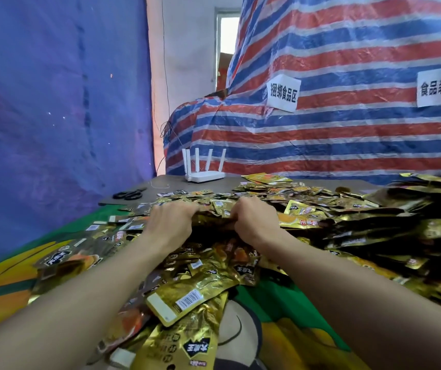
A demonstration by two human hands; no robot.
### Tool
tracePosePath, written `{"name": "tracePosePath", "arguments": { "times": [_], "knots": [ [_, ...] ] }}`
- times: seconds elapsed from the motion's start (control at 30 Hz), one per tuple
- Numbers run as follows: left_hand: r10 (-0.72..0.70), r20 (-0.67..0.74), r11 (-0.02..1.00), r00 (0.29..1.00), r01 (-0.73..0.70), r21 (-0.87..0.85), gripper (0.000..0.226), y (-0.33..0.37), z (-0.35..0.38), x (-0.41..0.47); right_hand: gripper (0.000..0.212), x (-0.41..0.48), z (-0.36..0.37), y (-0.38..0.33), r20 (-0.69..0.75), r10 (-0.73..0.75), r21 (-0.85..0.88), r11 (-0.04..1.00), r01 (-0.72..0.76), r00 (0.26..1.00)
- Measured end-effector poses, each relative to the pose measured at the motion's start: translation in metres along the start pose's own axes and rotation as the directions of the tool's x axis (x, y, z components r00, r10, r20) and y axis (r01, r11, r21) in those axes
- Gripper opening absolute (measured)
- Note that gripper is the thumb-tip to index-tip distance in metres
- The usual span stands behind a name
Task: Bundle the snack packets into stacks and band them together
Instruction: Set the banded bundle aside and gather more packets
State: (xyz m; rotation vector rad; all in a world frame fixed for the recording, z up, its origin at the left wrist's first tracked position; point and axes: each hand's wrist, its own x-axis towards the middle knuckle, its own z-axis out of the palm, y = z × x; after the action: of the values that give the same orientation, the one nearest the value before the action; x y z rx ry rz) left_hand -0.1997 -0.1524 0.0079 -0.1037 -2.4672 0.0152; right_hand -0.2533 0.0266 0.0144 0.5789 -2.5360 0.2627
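Note:
A big heap of gold foil snack packets (307, 209) covers the table from the middle to the right edge. Both my arms reach forward into it. My left hand (172, 218) and my right hand (254, 217) sit side by side with fingers curled over a thick layer of packets (214, 213), gripping its near edge. The fingertips are buried in the foil. More loose packets (187, 297) lie below my wrists, some showing white barcode labels.
Black scissors (129, 194) and a loose band (159, 186) lie on the brown board at the back left. A white router (204, 176) stands behind the heap. A striped tarp (334, 116) rises at the back right, a blue sheet (53, 116) on the left.

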Motion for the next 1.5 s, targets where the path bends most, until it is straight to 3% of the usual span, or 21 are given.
{"name": "tracePosePath", "arguments": {
  "times": [0.1,0.2,0.3,0.5,0.6,0.7,0.77,0.83,0.87,0.93,1.07,1.17,1.23,1.33,1.4,1.5],
  "knots": [
    [-0.07,-0.115,0.995,0.991,0.061,-0.074,0.02,-0.006,-0.018,-0.001,0.014,-0.004,-0.017,0.003,-0.011,0.089,0.254,0.964,-0.083,0.996],
    [-0.24,-0.193,0.952,0.951,0.191,-0.239,0.019,-0.006,-0.037,0.001,0.006,-0.009,-0.034,0.004,0.005,0.171,0.629,0.766,-0.136,0.985],
    [-0.439,-0.185,0.852,0.879,0.341,-0.398,0.013,-0.002,-0.051,0.004,0.003,-0.019,-0.055,0.006,-0.042,0.243,0.782,0.612,-0.119,0.969],
    [-0.677,-0.107,0.533,0.728,0.386,-0.753,0.017,0.026,-0.071,-0.001,0.01,-0.05,-0.086,0.024,0.025,0.353,0.848,0.487,-0.207,0.935],
    [-0.749,0.034,0.288,0.661,0.371,-0.883,0.013,0.053,-0.072,-0.011,0.009,-0.073,-0.092,0.03,0.037,0.374,0.857,0.466,-0.222,0.927],
    [-0.8,0.18,0.057,0.573,0.372,-0.927,0.032,0.08,-0.066,-0.02,0.018,-0.096,-0.095,0.035,0.037,0.413,0.834,0.489,-0.256,0.91],
    [-0.804,0.173,0.091,0.569,0.406,-0.909,0.025,0.093,-0.059,-0.026,0.015,-0.112,-0.096,0.039,0.045,0.454,0.828,0.481,-0.287,0.89],
    [-0.778,0.127,0.245,0.616,0.482,-0.841,0.008,0.098,-0.055,-0.029,0.013,-0.126,-0.092,0.046,0.057,0.481,0.829,0.466,-0.31,0.875],
    [-0.759,0.118,0.301,0.641,0.505,-0.809,0.016,0.098,-0.054,-0.03,0.011,-0.133,-0.089,0.05,0.067,0.489,0.835,0.45,-0.318,0.869],
    [-0.737,0.153,0.304,0.658,0.525,-0.795,0.03,0.096,-0.053,-0.03,0.007,-0.145,-0.083,0.055,0.094,0.508,0.851,0.406,-0.334,0.856],
    [-0.744,0.247,0.183,0.621,0.544,-0.819,0.046,0.091,-0.057,-0.024,0.005,-0.156,-0.073,0.064,0.138,0.516,0.856,0.368,-0.364,0.845],
    [-0.764,0.42,-0.091,0.49,0.562,-0.822,0.05,0.083,-0.064,-0.012,0.005,-0.156,-0.074,0.065,0.137,0.497,0.849,0.386,-0.36,0.857],
    [-0.761,0.453,-0.162,0.465,0.539,-0.827,0.057,0.08,-0.066,-0.006,0.007,-0.156,-0.075,0.065,0.15,0.492,0.86,0.362,-0.358,0.858],
    [-0.8,0.304,0.015,0.517,0.523,-0.852,0.031,0.078,-0.068,-0.002,0.007,-0.156,-0.077,0.065,0.184,0.508,0.877,0.302,-0.374,0.841],
    [-0.813,0.234,0.082,0.534,0.502,-0.861,0.014,0.081,-0.074,-0.001,0.004,-0.155,-0.078,0.065,0.2,0.515,0.888,0.264,-0.376,0.834],
    [-0.837,0.165,0.108,0.521,0.454,-0.884,0.024,0.084,-0.083,0.0,0.009,-0.155,-0.077,0.064,0.235,0.524,0.897,0.207,-0.39,0.819]
  ]
}}
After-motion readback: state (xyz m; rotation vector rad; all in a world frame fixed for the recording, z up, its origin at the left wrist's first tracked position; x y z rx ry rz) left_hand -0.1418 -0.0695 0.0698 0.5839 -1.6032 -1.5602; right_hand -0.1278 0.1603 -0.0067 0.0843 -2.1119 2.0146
